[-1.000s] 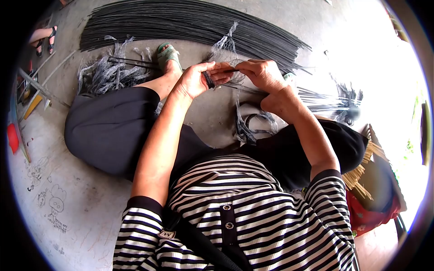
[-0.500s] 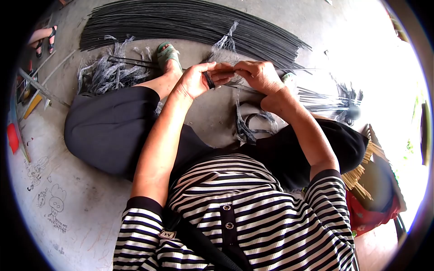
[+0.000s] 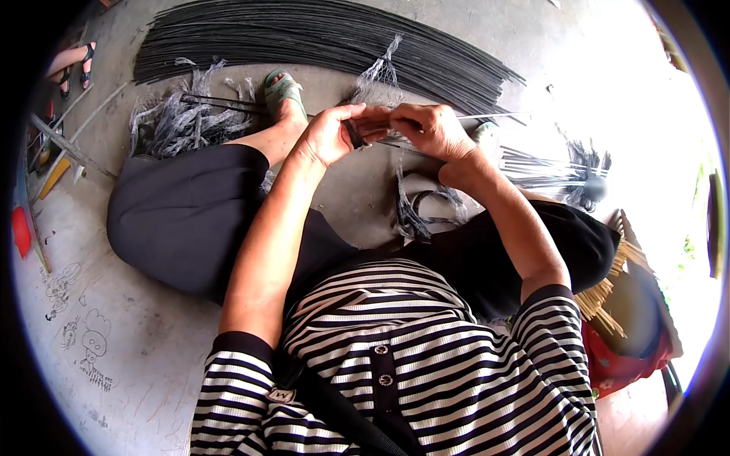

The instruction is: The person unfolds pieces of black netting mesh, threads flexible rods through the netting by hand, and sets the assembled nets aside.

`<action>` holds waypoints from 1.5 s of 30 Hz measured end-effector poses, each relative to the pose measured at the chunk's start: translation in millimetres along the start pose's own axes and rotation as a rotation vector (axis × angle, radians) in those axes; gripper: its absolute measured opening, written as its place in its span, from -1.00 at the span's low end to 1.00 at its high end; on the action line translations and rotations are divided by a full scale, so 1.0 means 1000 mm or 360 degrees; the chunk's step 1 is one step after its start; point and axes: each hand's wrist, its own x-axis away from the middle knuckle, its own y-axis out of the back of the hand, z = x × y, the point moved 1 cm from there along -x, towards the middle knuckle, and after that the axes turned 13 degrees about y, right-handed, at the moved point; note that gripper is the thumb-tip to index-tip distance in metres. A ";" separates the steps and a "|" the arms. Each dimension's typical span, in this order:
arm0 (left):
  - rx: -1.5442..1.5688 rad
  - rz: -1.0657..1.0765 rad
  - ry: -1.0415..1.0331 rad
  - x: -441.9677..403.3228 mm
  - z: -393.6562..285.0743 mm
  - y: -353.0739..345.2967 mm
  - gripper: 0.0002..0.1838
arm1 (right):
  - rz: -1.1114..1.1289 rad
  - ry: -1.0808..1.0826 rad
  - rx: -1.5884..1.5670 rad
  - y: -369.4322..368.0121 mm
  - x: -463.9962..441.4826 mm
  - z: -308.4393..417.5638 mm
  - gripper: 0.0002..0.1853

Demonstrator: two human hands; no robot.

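Note:
My left hand (image 3: 334,133) is raised in front of me, its fingers partly curled and meeting the fingertips of the other hand. A black band (image 3: 354,135) lies across those left fingers. My right hand (image 3: 435,131) is closed in a pinch on a thin rod (image 3: 494,115), which sticks out to the right past the knuckles. The rod's near end is hidden among the fingers of both hands. Below the hands, on the floor, sits a loose tangle of black and grey strips (image 3: 414,220).
A long bundle of black rods (image 3: 304,38) lies across the floor ahead. Shredded grey plastic (image 3: 194,114) is heaped left of my sandalled foot (image 3: 283,91). Tied thin rods (image 3: 540,167) lie at the right, near a red bag (image 3: 623,365) and pale sticks (image 3: 601,304). Another person's feet (image 3: 85,68) show at upper left.
My right hand has shifted slightly left against the left fingers and turned a little. More of the rod shows to its right. The left hand has barely moved.

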 end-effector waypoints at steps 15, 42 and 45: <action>0.0111 -0.0017 0.0061 -0.006 0.000 0.016 -0.56 | -0.0109 -0.0004 -0.0237 -0.003 -0.012 0.021 -0.86; 0.0087 -0.0070 0.0004 0.004 -0.005 0.003 -0.53 | 0.0038 -0.0026 0.0260 0.008 0.000 -0.013 -0.89; 0.0092 -0.0047 0.0010 0.001 -0.003 0.004 -0.55 | -0.0011 -0.0070 0.0028 -0.001 -0.004 0.000 -0.88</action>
